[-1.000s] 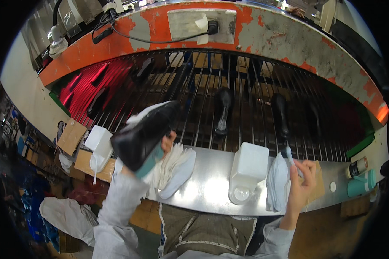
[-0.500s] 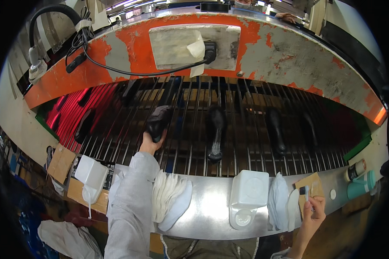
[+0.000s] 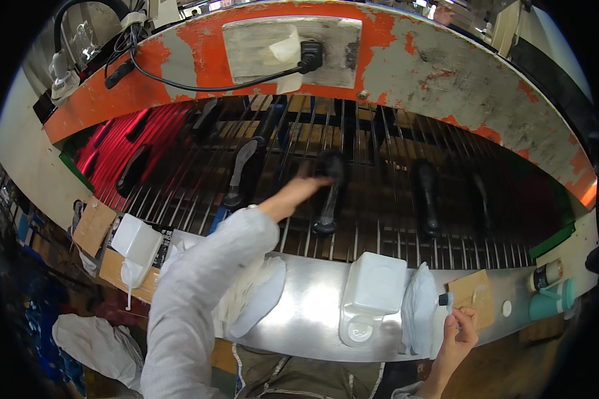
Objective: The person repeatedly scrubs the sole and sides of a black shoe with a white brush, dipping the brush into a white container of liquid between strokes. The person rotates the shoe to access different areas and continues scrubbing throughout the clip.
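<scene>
My left hand [image 3: 298, 195] reaches over the roller bars with its fingers stretched out, slightly blurred. The fingertips are at a black shoe [image 3: 330, 199] with a greyish strip along its upturned bottom; I cannot tell whether they touch it. To the left of that hand lies another black shoe [image 3: 241, 169], also bottom up and apart from it. Low at the right, my right hand [image 3: 458, 332] pinches a small brush [image 3: 448, 302] with a pale handle and dark bristles. The brush is above a tan card [image 3: 471, 299] on the metal ledge.
The conveyor's metal bars [image 3: 379, 229] carry several more dark shoes. White pads [image 3: 419, 312], a white plastic container [image 3: 377, 282], another white container [image 3: 136, 243] and a teal cup [image 3: 552, 299] stand along the ledge [image 3: 313, 292]. An orange-grey machine panel [image 3: 406, 60] spans the far side.
My left hand has let go of the left shoe, which now lies on the bars, and moved right to the middle shoe. My right hand still holds the brush. The view has shifted slightly.
</scene>
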A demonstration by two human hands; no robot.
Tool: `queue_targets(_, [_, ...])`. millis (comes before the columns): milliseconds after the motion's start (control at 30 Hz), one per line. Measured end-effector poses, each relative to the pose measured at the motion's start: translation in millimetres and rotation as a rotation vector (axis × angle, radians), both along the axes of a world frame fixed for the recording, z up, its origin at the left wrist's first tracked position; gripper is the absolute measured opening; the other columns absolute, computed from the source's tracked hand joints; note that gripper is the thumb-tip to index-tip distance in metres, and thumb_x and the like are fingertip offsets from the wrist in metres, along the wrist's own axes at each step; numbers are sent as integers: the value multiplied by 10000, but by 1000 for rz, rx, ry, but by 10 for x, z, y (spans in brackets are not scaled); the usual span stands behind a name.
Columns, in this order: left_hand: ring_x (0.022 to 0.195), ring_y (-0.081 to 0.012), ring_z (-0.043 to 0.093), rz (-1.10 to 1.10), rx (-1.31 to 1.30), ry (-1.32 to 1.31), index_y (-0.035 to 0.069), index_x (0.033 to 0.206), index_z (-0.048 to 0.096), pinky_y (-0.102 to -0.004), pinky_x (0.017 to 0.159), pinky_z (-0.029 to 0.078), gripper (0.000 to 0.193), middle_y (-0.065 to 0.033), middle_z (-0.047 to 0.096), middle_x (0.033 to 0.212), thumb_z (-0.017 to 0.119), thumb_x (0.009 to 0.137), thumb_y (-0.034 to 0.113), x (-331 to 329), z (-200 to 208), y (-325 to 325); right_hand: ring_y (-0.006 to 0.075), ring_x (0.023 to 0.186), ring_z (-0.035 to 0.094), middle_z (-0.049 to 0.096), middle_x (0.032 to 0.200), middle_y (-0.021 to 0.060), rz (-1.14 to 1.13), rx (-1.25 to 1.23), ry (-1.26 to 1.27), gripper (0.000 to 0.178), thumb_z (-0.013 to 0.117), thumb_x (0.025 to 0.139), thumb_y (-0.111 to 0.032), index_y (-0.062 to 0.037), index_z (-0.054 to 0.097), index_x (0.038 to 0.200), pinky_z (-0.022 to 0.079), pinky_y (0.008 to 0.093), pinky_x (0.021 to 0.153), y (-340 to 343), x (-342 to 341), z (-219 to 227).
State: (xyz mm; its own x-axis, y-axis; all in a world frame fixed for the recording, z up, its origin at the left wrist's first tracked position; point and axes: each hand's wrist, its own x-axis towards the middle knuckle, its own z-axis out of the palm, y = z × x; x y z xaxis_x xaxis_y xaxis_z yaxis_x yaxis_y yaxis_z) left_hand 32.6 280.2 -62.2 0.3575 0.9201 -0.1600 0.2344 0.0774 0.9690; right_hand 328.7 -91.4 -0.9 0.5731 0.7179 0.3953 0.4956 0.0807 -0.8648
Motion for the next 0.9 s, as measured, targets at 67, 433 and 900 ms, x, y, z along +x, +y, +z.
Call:
queue_targets(67, [1462,-512,258,-36,48,234,302,1627,-51,-590,1159,250,1248,-384,196,1582,781,741,586,438,-215,59,182,896,496,514,929,60,-21,-17,-30,193,752,849,-101,33,719,984,392,292,844,-109,82,-10])
queue_targets(433, [1168,-265,607,-245,-262,105,18,1590,223,-317,961,485,1039,-171,627,1285,751,718,215,142,283,-192,160,846,536,565,918,60,-104,-7,6,143,743,835,-21,24,740,971,418,272,761,-415,249,34])
queue_targets(900, [857,-224,592,-577,-555,-1553,370,1610,184,-354,741,443,608,-61,572,1307,435,1059,428,-536,966,-2957,179,797,564,618,928,24,250,-195,-741,179,835,732,-199,-157,803,903,353,377,825,-257,-155,-72])
